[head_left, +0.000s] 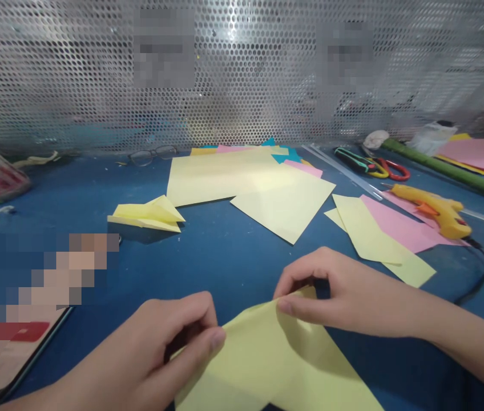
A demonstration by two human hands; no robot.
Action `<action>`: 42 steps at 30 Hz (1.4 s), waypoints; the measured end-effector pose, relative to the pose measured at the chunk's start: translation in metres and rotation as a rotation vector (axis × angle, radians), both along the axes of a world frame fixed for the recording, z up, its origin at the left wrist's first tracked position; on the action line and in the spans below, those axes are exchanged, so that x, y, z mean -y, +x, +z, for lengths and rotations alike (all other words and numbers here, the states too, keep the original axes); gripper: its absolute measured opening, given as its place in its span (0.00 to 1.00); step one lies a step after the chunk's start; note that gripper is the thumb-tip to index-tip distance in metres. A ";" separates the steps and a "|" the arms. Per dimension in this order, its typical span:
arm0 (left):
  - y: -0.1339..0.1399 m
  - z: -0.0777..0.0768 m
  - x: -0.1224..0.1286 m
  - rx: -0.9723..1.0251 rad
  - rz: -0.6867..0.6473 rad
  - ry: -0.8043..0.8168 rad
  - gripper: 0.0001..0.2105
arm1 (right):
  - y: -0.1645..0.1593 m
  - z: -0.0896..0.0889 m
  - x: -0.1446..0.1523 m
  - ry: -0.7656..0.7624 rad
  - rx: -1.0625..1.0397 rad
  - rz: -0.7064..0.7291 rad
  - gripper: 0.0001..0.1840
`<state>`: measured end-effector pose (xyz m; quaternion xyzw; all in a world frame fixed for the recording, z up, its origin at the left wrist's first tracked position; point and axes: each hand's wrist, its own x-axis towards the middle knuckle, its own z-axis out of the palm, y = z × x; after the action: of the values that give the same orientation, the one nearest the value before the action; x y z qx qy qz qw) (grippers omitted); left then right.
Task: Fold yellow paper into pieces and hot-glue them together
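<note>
A sheet of yellow paper lies at the bottom middle, close to me, its far edge slightly raised and curled. My left hand pinches its left edge between thumb and fingers. At the far right corner, my right hand grips the paper, thumb on top and fingertips behind. The near part of the sheet runs out of view. Beyond my left hand rests a folded yellow paper plane on the blue table.
Pale yellow sheets lie ahead. To the right are pink paper, a yellow glue gun, red-handled scissors and a green stick. A phone lies left. Glasses sit near the perforated metal panel.
</note>
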<state>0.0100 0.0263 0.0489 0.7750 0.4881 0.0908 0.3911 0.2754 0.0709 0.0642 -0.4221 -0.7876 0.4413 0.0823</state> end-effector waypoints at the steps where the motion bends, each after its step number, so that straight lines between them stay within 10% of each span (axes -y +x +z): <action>1: 0.001 0.000 0.001 0.001 -0.018 0.006 0.19 | 0.000 0.000 0.002 0.052 0.014 0.023 0.10; 8: 0.007 -0.003 0.009 0.060 -0.126 0.008 0.13 | -0.015 -0.008 0.027 0.514 -0.105 0.191 0.10; 12: 0.013 -0.001 0.014 0.072 -0.075 -0.025 0.15 | -0.028 -0.014 0.038 0.436 -0.153 0.185 0.10; 20: 0.008 -0.005 0.011 0.408 0.280 -0.313 0.18 | -0.030 -0.004 0.037 0.196 -0.259 -0.141 0.07; 27: 0.013 0.001 0.006 0.564 0.650 -0.099 0.16 | -0.019 -0.008 0.022 0.605 -0.232 -0.173 0.07; 35: 0.003 -0.005 0.008 0.496 0.556 0.372 0.09 | -0.009 -0.005 0.012 0.985 -0.147 -0.116 0.09; 42: 0.002 0.000 0.005 0.494 0.511 0.145 0.11 | -0.013 -0.004 0.024 0.795 -0.308 -0.113 0.10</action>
<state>0.0122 0.0212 0.0493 0.6084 0.5491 0.4045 0.4058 0.2624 0.0473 0.0598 -0.3293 -0.8504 0.1560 0.3794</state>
